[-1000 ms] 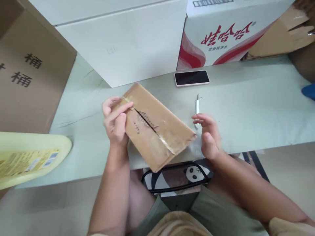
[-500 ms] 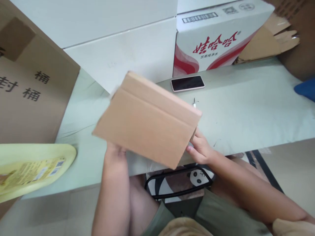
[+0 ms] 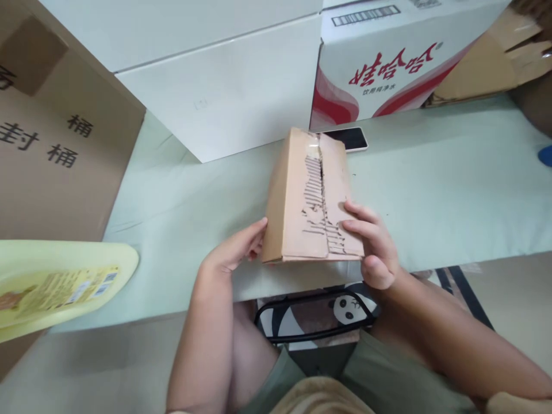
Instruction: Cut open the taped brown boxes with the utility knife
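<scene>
A small brown cardboard box (image 3: 297,201) is between my two hands over the near part of the table. Its upper face bears a torn seam and dark, ragged stripes where the surface is ripped. My left hand (image 3: 245,244) grips the lower left side, the thumb against the edge and the other fingers partly hidden. On the right side, my right hand (image 3: 375,244) has its fingers laid over the torn face and its thumb near the lower corner. Behind the box lies a phone (image 3: 356,138) with a dark screen, partly covered by it.
White cartons (image 3: 233,92) and a red-and-white water carton (image 3: 388,75) line the back. At left stand a large brown carton (image 3: 64,190) and a pale yellow bottle (image 3: 116,259). Flattened cardboard (image 3: 478,72) lies at back right. A panda-print item (image 3: 310,316) is below the green-covered table's (image 3: 431,190) edge.
The box has been turned, so its torn, striped face shows instead of a plain brown one. It now overlaps the phone. My right hand has moved onto the torn face; the view has shifted slightly.
</scene>
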The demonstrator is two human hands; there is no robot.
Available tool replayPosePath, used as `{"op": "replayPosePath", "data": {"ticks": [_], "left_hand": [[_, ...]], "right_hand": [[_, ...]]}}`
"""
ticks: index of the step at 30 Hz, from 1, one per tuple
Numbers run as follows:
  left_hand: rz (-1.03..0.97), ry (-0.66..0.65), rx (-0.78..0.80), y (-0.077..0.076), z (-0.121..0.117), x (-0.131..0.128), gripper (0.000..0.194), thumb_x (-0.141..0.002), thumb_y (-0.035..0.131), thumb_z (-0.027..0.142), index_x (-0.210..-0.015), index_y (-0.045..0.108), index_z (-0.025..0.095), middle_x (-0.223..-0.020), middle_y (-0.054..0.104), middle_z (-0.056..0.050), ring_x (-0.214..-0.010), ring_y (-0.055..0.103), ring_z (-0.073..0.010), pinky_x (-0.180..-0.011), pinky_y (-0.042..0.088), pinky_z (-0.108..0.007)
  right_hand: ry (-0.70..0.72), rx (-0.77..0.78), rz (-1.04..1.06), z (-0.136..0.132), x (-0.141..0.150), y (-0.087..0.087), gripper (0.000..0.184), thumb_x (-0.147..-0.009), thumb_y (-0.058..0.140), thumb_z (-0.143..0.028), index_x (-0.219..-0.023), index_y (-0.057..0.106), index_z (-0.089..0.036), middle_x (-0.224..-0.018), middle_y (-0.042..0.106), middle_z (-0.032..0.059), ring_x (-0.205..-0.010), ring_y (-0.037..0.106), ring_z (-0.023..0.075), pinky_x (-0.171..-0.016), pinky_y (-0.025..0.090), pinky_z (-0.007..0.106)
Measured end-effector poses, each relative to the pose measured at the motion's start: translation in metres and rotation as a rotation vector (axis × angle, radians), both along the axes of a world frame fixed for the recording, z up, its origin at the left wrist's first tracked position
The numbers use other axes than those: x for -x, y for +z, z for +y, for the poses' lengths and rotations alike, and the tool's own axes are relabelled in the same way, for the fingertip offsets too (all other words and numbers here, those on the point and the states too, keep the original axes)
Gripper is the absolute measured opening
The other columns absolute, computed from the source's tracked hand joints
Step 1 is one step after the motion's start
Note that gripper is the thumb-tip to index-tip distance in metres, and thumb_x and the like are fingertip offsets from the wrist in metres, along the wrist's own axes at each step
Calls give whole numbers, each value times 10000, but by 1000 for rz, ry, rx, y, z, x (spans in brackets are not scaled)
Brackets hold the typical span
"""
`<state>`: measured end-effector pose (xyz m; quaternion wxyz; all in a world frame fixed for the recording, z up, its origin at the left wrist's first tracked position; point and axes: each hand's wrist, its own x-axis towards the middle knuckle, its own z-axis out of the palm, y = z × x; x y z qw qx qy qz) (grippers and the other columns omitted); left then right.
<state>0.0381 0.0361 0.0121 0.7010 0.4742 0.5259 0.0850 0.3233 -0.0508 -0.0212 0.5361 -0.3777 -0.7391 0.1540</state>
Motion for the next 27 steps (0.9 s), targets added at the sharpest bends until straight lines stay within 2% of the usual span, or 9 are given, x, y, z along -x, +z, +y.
{"op": "replayPosePath", "data": {"ticks": [2, 3, 5, 8, 10, 12, 16, 22, 27], "left_hand": [[125, -1, -73, 2, 0, -2, 533, -841, 640, 697, -818, 742, 174, -758, 758, -105, -645, 680, -255, -549, 488, -342], [169, 40, -149, 1, 0, -2, 487, -832, 671, 656, -817, 735, 173, -764, 754, -105, -678, 688, -261, -596, 517, -358], [185, 229, -374, -5, 3, 0, 454, -815, 701, 622, -929, 733, 183, -875, 771, -112, -806, 717, -283, -691, 557, -384], [-18, 574, -706, -22, 11, 6, 580, -792, 698, 696, -1164, 687, 251, -1253, 738, -120, -1144, 704, -315, -831, 580, -400], [-209, 676, -832, -31, 17, 10, 675, -755, 708, 774, -1240, 658, 306, -1401, 666, -93, -1285, 647, -321, -916, 573, -407], [-353, 697, -958, -37, 21, 12, 694, -770, 686, 809, -1285, 644, 346, -1421, 640, -63, -1292, 631, -305, -961, 562, -408], [-517, 612, -1146, -36, 20, 12, 588, -899, 606, 757, -1351, 618, 380, -1412, 624, -36, -1226, 635, -265, -1007, 537, -412], [-464, 497, -1128, -37, 17, 10, 554, -881, 783, 589, -1354, 600, 368, -1182, 653, -24, -996, 643, -197, -868, 551, -339], [-499, 534, -1064, -43, 24, 6, 538, -850, 805, 615, -1276, 606, 354, -1099, 621, -12, -895, 615, -168, -766, 531, -294]], "right_hand": [[38, 17, -29, 2, 1, 2, 493, -1032, 387, -464, -1448, 599, -305, -1522, 584, 124, -1303, 642, 366, -1086, 541, 568], [56, 27, -47, 2, 3, 4, 477, -1031, 402, -449, -1440, 600, -305, -1522, 583, 127, -1303, 638, 366, -1085, 536, 572], [77, 48, -75, 2, 5, 7, 464, -1021, 439, -420, -1447, 584, -308, -1531, 571, 131, -1327, 618, 366, -1102, 521, 576], [105, 60, -81, 1, 7, 11, 435, -1011, 465, -409, -1412, 597, -306, -1490, 593, 129, -1330, 612, 354, -1113, 516, 576], [163, 41, -78, 1, 9, 12, 403, -1006, 486, -430, -1357, 623, -287, -1450, 613, 131, -1304, 627, 342, -1111, 522, 569], [236, 18, -72, 1, 13, 12, 393, -1010, 494, -455, -1322, 631, -260, -1434, 617, 139, -1299, 632, 328, -1125, 519, 556], [310, 19, -83, -1, 23, 10, 401, -1047, 454, -483, -1336, 588, -240, -1478, 582, 156, -1342, 614, 297, -1167, 501, 514], [267, 45, -125, 0, 26, 8, 381, -1039, 502, -477, -1337, 567, -249, -1486, 564, 162, -1359, 602, 302, -1139, 523, 506], [251, 38, -125, 6, 21, 6, 339, -1003, 577, -412, -1307, 605, -264, -1452, 597, 147, -1318, 636, 299, -1088, 563, 482]]}}
